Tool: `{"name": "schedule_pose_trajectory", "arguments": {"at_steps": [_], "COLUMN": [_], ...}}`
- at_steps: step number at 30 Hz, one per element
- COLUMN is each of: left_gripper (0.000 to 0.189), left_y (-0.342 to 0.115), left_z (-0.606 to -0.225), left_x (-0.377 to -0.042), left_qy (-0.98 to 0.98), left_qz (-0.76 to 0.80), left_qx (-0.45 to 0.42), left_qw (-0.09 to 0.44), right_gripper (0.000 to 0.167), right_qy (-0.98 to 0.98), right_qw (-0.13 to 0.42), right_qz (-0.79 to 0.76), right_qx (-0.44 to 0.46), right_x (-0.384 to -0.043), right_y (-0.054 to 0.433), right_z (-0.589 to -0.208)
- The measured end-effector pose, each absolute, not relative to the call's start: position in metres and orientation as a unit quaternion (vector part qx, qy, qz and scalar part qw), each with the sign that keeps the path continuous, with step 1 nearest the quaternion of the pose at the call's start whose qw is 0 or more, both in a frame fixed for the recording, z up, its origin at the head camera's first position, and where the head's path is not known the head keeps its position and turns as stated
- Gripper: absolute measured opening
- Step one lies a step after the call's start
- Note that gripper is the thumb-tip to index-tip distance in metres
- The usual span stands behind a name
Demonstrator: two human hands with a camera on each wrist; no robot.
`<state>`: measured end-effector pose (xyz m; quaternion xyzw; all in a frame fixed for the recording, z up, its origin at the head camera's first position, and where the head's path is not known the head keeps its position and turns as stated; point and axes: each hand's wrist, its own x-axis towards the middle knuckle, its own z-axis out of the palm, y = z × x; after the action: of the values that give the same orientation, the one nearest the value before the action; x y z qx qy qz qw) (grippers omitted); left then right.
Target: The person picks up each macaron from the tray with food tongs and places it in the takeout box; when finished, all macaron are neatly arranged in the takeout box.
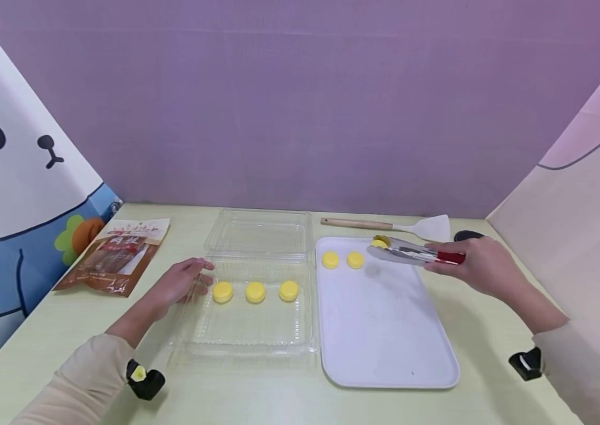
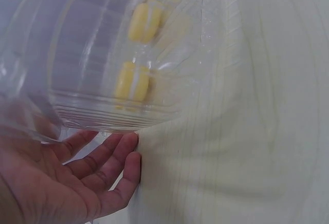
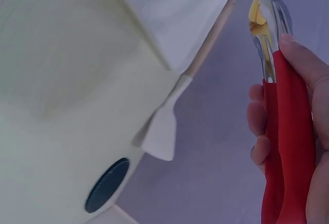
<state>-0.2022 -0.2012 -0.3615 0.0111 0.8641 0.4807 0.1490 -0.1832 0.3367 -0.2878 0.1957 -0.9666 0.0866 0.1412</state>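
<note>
My right hand (image 1: pixel 491 268) grips red-handled metal tongs (image 3: pixel 288 131), whose tips hold a yellow macaron (image 3: pixel 255 11) over the far right part of the white tray (image 1: pixel 384 330). Two more yellow macarons (image 1: pixel 355 260) lie along the tray's far edge. Three macarons (image 1: pixel 255 292) stand in a row in the clear plastic container (image 1: pixel 246 337), its lid (image 1: pixel 259 231) folded back. At the container's left side is my left hand (image 1: pixel 180 285), fingers loosely bent and touching the wall. In the left wrist view its thumb shows through the plastic.
A spatula (image 1: pixel 432 228) with a wooden handle lies behind the tray. To its right is a dark oval object (image 1: pixel 468 235), partly hidden by the right hand. A brown food packet (image 1: pixel 114 257) lies at the left. A purple wall (image 1: pixel 300 118) closes off the back.
</note>
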Motion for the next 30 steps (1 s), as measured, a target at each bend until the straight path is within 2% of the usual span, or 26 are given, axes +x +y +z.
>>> {"name": "schedule_pose_trajectory", "arguments": {"at_steps": [7, 15, 24, 30], "left_gripper": [0.054, 0.053, 0.054, 0.054], "left_y": [-0.201, -0.201, -0.201, -0.201], "left_z": [-0.361, -0.362, -0.363, -0.362], "left_x": [-0.203, -0.202, -0.202, -0.202], "left_qy": [0.864, 0.862, 0.863, 0.863], "left_qz": [0.482, 0.485, 0.485, 0.484], "left_qx": [0.013, 0.011, 0.009, 0.01], "left_qw": [0.147, 0.146, 0.143, 0.143], "right_gripper": [0.04, 0.04, 0.039, 0.04], "right_qy": [-0.956, -0.946, -0.929, -0.927], "right_qw": [0.145, 0.117, 0.123, 0.103], "right_qz": [0.07, 0.069, 0.051, 0.051], "right_qx": [0.246, 0.296, 0.346, 0.357], "right_x": [-0.179, -0.176, -0.177, -0.177], "right_y": [0.305, 0.262, 0.211, 0.178], "right_z": [-0.265, -0.245, -0.238, -0.235]}}
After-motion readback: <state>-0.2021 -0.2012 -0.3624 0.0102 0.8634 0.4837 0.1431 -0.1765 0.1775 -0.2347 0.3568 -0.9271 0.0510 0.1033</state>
